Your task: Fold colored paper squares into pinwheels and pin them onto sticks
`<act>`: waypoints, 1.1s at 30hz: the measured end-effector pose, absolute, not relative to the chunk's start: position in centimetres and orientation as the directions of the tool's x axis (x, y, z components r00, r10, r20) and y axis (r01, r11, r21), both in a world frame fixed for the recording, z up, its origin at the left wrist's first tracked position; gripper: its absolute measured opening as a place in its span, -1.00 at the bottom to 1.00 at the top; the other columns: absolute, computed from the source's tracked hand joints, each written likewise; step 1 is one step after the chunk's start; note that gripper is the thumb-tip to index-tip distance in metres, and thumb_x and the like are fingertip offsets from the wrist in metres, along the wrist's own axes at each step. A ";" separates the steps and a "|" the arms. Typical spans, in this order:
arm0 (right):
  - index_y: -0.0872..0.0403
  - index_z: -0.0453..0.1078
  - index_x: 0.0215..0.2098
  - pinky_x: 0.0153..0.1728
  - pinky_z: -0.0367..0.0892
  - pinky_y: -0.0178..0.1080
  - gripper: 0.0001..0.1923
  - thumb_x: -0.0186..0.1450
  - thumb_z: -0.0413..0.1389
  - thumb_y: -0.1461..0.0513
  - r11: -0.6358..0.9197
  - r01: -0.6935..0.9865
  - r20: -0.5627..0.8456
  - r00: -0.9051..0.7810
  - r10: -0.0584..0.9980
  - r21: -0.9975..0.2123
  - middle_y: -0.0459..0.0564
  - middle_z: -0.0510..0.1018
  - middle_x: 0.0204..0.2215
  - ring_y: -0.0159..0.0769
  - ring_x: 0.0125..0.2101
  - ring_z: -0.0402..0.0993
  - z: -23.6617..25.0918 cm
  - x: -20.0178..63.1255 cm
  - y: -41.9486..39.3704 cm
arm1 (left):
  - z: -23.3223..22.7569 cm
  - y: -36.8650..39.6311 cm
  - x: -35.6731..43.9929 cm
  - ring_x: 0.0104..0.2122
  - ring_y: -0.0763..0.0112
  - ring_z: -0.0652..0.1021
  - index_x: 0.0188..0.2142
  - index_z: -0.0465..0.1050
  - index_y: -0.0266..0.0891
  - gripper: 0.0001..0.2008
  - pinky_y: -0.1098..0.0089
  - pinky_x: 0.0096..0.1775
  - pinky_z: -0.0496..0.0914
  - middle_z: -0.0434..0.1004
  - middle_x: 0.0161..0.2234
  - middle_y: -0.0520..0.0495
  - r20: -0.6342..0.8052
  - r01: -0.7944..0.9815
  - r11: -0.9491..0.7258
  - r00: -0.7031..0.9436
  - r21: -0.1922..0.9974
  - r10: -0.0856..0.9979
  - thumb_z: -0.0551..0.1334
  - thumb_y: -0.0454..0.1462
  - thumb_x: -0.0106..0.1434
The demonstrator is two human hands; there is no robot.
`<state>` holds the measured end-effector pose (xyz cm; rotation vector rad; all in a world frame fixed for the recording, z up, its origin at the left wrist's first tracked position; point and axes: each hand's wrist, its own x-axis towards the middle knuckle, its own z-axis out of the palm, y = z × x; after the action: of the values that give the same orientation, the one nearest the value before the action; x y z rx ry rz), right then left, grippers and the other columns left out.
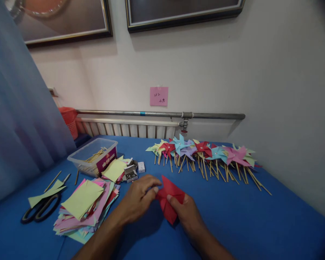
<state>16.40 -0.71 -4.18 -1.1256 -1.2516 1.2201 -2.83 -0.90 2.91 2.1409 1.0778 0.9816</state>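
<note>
A red paper pinwheel, its corners folded in toward the middle, is held up over the blue table cover. My right hand grips it from the right, with the thumb pressing near its centre. At its left edge is my left hand, thumb and forefinger brought together close to the paper. Whatever may be between those fingertips is too small to make out. Just beyond the left hand lie an opened small box of metal pins and a little white box.
Finished pinwheels on sticks line the back right. At left are stacked coloured paper, black-handled scissors under paper scraps, and a clear plastic box of sticks. A metal pipe and radiator run behind the table.
</note>
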 end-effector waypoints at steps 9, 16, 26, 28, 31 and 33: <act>0.09 0.60 -0.10 -0.20 0.47 -0.17 -0.61 0.24 0.19 0.03 0.081 0.055 0.070 -0.189 0.979 -0.995 0.03 0.70 -0.31 -0.14 -0.32 0.59 -3.0 15.9 -1.8 | -0.2 0.5 -1.0 -0.41 0.37 0.54 -0.29 0.53 -0.29 -0.67 0.38 -0.28 0.36 0.59 -0.39 -0.08 -0.078 -0.084 0.110 0.313 0.990 0.946 0.45 -0.21 -0.06; 0.10 0.60 -0.10 -0.24 0.46 -0.19 -0.62 0.25 0.14 0.07 0.078 0.100 0.057 -0.199 0.978 -0.992 0.01 0.71 -0.32 -0.14 -0.32 0.60 -2.9 15.9 -2.0 | 0.1 0.3 -0.2 -0.50 0.50 0.49 -0.35 0.51 -0.31 -0.68 0.46 -0.36 0.34 0.57 -0.46 -0.01 -0.106 -0.202 0.184 0.346 0.962 0.932 0.43 -0.37 -0.18; 0.08 0.60 -0.20 -0.28 0.41 -0.21 -0.74 0.25 0.13 0.16 0.106 0.170 0.073 -0.192 0.979 -0.980 -0.02 0.71 -0.35 -0.15 -0.34 0.58 -3.0 16.0 -2.1 | -0.1 0.1 -0.1 -0.52 0.51 0.45 -0.39 0.48 -0.29 -0.75 0.49 -0.42 0.29 0.55 -0.50 0.05 -0.077 -0.125 0.124 0.326 0.984 0.942 0.33 -0.41 -0.16; 0.08 0.59 -0.25 -0.31 0.40 -0.21 -0.76 0.24 0.15 0.14 0.081 0.142 0.055 -0.179 0.982 -0.987 -0.02 0.70 -0.37 -0.16 -0.37 0.57 -2.8 16.0 -2.1 | -0.4 0.2 -0.1 -0.54 0.52 0.44 -0.40 0.47 -0.28 -0.75 0.49 -0.43 0.27 0.54 -0.51 0.06 -0.069 -0.135 0.117 0.317 0.984 0.946 0.32 -0.41 -0.17; 0.09 0.57 -0.26 -0.30 0.43 -0.18 -0.75 0.15 0.21 0.13 0.026 0.052 0.019 -0.128 0.992 -0.998 0.01 0.71 -0.37 -0.13 -0.37 0.58 -2.7 15.8 -1.8 | -0.5 0.3 0.1 -0.54 0.53 0.43 -0.40 0.45 -0.27 -0.76 0.50 -0.44 0.27 0.52 -0.52 0.08 -0.048 -0.182 0.102 0.280 0.978 0.959 0.31 -0.40 -0.16; 0.09 0.56 -0.20 -0.25 0.46 -0.16 -0.68 0.09 0.25 0.14 0.002 -0.039 0.006 -0.096 0.995 -0.999 0.03 0.72 -0.32 -0.11 -0.33 0.60 -2.8 15.7 -1.5 | -0.6 0.3 0.2 -0.55 0.54 0.42 -0.40 0.44 -0.27 -0.76 0.50 -0.45 0.26 0.50 -0.53 0.10 -0.046 -0.202 0.098 0.250 0.974 0.967 0.32 -0.39 -0.16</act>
<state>15.65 -1.53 -2.79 -1.1304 -1.2523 1.2943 0.22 0.32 -0.56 1.1070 0.9085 1.0705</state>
